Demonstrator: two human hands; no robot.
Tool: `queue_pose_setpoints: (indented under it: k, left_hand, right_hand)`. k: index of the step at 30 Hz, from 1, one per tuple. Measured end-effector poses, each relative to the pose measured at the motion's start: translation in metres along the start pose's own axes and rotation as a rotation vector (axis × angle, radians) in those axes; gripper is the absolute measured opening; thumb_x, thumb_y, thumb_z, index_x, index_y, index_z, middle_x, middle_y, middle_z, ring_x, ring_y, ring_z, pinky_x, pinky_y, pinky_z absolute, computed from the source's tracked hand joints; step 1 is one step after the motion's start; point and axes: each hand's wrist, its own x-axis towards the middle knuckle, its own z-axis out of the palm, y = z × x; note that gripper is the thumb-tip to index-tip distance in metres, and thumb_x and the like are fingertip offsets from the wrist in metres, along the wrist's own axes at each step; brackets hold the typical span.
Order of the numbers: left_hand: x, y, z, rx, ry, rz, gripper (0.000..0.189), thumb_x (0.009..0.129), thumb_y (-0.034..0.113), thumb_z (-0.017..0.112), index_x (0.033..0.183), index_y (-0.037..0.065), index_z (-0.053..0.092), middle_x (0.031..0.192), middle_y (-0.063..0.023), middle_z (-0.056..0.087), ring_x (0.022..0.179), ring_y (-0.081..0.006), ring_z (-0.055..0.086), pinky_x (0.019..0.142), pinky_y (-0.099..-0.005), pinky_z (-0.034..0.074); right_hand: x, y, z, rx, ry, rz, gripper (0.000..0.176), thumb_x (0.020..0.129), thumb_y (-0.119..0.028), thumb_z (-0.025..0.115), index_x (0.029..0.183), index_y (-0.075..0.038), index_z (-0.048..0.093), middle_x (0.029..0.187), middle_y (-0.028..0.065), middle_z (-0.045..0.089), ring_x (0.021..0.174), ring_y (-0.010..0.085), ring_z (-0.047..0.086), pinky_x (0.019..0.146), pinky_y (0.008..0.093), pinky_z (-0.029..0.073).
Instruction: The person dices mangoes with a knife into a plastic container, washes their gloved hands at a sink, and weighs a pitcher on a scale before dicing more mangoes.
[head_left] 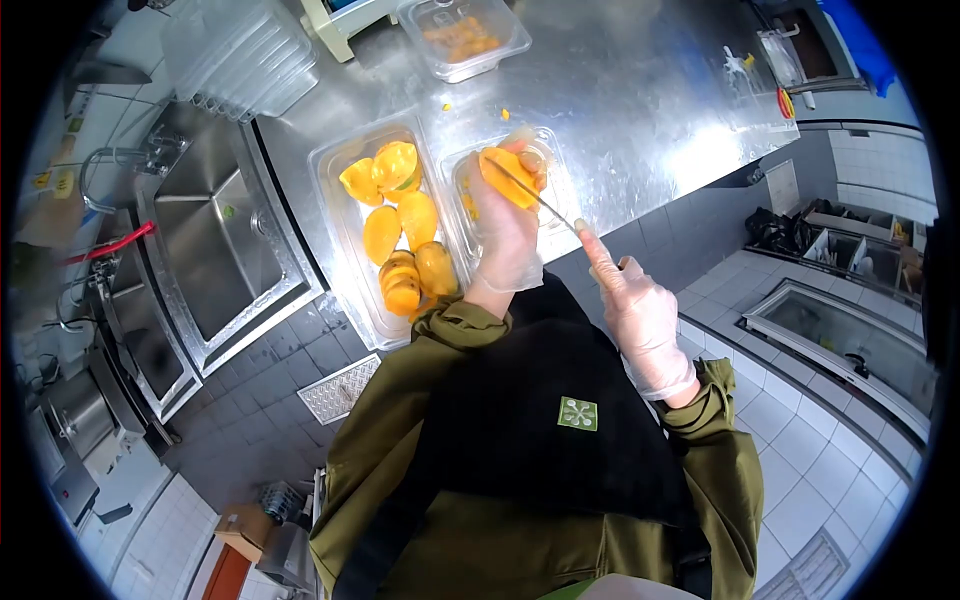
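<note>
My gloved left hand (510, 228) is wrapped round a mango half (507, 180), cut face up, above a clear plastic container (556, 150). In my gloved right hand (640, 312) is a knife (553, 211), its blade lying across the orange flesh. The handle is mostly hidden in my fist, with the index finger stretched along the knife. Some orange pieces (469, 205) show inside the container under my left hand. Left of it, a long clear tray (345, 290) holds several mango halves (382, 234) and mango skins or scraps (401, 284).
A clear tub (480, 68) with orange cubes stands farther back on the steel counter (610, 80). Stacked clear containers (240, 60) are at the upper left, above a metal sink (222, 240). A few small orange bits lie on the counter.
</note>
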Motion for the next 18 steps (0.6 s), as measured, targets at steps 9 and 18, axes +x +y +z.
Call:
queue_pose_setpoints:
  k: [9,18]
  left_hand:
    - [0.007,0.006,-0.006,0.011,-0.027,0.063,0.054,0.091,0.044,0.023,0.085,0.000,0.055,0.061,-0.0091,0.051,0.058,-0.0199,0.046,0.057,-0.0286,0.037]
    - [0.014,0.017,0.001,-0.061,0.059,-0.044,0.053,0.092,0.041,0.022,0.091,-0.001,0.056,0.065,-0.0104,0.054,0.064,-0.0215,0.048,0.060,-0.0329,0.037]
  right_hand:
    - [-0.008,0.014,-0.006,-0.021,-0.129,-0.026,0.071,0.077,-0.003,0.054,0.136,-0.034,0.030,0.062,0.0078,0.047,0.046,0.0256,0.054,0.043,0.0368,0.047]
    - [-0.008,0.023,-0.020,0.108,-0.026,-0.047,0.062,0.080,-0.006,0.054,0.133,-0.034,0.037,0.061,0.0078,0.045,0.047,0.0257,0.051,0.044,0.0364,0.045]
